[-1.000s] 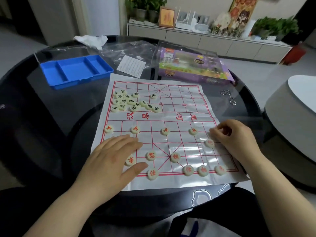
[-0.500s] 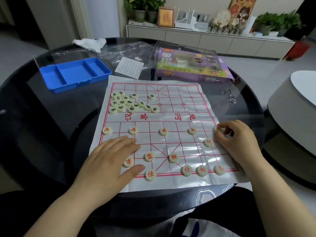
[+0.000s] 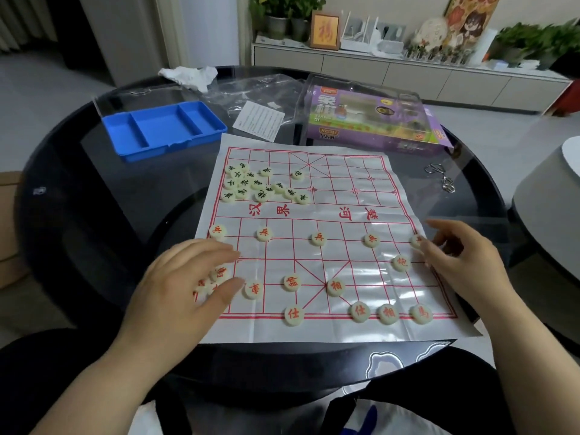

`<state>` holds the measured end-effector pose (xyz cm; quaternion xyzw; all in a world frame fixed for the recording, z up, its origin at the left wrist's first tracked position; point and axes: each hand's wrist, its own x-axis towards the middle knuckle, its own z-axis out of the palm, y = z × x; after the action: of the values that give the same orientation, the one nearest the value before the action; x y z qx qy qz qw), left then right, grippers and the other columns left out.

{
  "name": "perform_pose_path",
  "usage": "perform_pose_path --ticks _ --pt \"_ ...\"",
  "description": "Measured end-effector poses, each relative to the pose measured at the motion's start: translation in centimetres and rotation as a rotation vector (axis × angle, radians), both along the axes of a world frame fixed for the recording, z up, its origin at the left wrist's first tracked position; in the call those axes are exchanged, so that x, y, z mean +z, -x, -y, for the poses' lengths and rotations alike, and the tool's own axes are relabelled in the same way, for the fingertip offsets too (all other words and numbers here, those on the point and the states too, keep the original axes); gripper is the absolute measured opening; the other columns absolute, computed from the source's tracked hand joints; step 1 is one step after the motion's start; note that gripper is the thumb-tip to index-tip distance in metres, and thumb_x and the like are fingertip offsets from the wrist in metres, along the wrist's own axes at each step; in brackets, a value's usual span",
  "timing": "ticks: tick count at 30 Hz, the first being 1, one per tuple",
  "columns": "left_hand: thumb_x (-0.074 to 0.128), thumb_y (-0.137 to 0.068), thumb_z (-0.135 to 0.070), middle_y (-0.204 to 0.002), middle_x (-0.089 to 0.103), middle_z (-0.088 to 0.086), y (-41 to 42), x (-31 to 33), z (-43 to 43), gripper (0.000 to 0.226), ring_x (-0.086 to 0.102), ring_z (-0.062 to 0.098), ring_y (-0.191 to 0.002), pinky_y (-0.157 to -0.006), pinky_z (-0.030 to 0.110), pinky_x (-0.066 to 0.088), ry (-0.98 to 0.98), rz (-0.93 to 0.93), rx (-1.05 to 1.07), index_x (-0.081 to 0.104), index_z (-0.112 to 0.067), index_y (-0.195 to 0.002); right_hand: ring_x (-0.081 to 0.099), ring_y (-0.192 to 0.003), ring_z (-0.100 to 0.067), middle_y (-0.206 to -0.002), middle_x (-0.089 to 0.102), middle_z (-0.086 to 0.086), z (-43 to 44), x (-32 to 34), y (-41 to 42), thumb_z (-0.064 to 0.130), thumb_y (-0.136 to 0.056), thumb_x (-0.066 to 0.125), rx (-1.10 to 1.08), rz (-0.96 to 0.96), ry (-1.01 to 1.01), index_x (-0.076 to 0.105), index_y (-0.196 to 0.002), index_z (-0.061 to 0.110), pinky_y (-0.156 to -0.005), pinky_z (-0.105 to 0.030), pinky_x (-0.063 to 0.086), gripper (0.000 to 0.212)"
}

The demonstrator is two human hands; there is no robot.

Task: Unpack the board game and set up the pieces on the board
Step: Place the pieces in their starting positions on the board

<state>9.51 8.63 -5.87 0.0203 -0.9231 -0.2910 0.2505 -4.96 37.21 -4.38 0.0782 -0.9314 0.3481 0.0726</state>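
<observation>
A white plastic chess sheet (image 3: 342, 196) with red grid lines lies on the round black glass table. Several pale round pieces with red characters stand on its near half, among them a row of soldiers (image 3: 318, 238). Pieces with black characters lie in a loose heap (image 3: 260, 185) at the sheet's far left. My left hand (image 3: 188, 284) lies flat over the near left corner, fingers straight, with a few red pieces (image 3: 219, 274) partly under it. My right hand (image 3: 461, 262) is at the right edge, fingers relaxed, its fingertips touching the rightmost soldier piece (image 3: 417, 240).
A blue compartment tray (image 3: 163, 128) stands at the far left. A paper leaflet (image 3: 259, 120), clear plastic wrap (image 3: 251, 89) and the purple game box (image 3: 370, 120) lie behind the sheet. A metal ring puzzle (image 3: 439, 177) rests at the right. A grey round stool (image 3: 549, 196) is beside the table.
My right hand slid from the cannon piece outward to the right edge, with the rightmost soldier now showing at its fingertips. My left hand shifted slightly left, uncovering the piece beside its thumb.
</observation>
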Motion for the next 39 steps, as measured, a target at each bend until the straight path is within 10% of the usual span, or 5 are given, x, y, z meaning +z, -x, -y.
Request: perform_pose_path --ticks 6,11,20,31,39 --pt "0.071 -0.071 -0.023 -0.096 0.038 -0.035 -1.9 0.5 2.1 0.042 0.039 0.001 -0.102 -0.090 0.024 0.030 -0.125 0.170 0.149 0.062 -0.016 -0.112 0.051 -0.076 -0.022 -0.086 0.058 -0.007 1.6 1.0 -1.6 0.005 -0.082 0.060 -0.081 -0.107 0.089 0.061 -0.107 0.007 -0.063 -0.008 0.039 0.025" --pt "0.074 -0.068 -0.030 -0.095 0.034 -0.040 -1.9 0.4 2.0 0.050 0.039 -0.002 -0.101 -0.090 0.023 0.030 -0.091 0.251 0.116 0.059 -0.025 -0.115 0.049 -0.076 0.010 -0.079 0.051 0.020 7.6 1.7 -4.8 0.011 -0.077 0.067 0.300 -0.165 0.050 0.060 -0.089 0.025 -0.069 -0.003 0.037 0.019" --pt "0.057 -0.058 -0.058 -0.095 0.039 -0.038 -2.1 -0.5 2.8 0.055 0.045 0.000 -0.098 -0.086 0.014 0.026 -0.035 0.184 0.074 0.065 -0.030 -0.105 0.043 -0.110 -0.016 -0.115 0.057 0.002 14.3 1.1 -7.6 0.019 -0.084 0.062 0.629 -0.032 -0.159 0.062 -0.112 0.016 -0.080 -0.013 0.024 0.029" --pt "0.071 -0.074 -0.031 -0.094 0.039 -0.039 -2.2 -0.4 2.8 0.031 0.045 0.000 -0.096 -0.082 0.011 0.026 -0.076 0.194 0.073 0.067 -0.027 -0.104 0.047 -0.075 0.017 -0.080 0.050 0.028 10.2 2.1 -5.8 0.009 -0.084 0.059 0.471 0.087 -0.134 0.060 -0.093 0.031 -0.067 0.004 0.033 0.023" --pt "0.060 -0.063 -0.037 -0.091 0.043 -0.038 -2.3 -0.2 2.6 0.039 0.043 -0.006 -0.085 -0.082 0.012 0.026 -0.041 0.192 0.060 0.068 -0.023 -0.099 0.037 -0.084 0.003 -0.089 0.043 0.024 10.4 1.7 -6.5 0.015 -0.085 0.060 0.594 0.081 -0.230 0.059 -0.114 0.027 -0.074 0.002 0.031 0.031"
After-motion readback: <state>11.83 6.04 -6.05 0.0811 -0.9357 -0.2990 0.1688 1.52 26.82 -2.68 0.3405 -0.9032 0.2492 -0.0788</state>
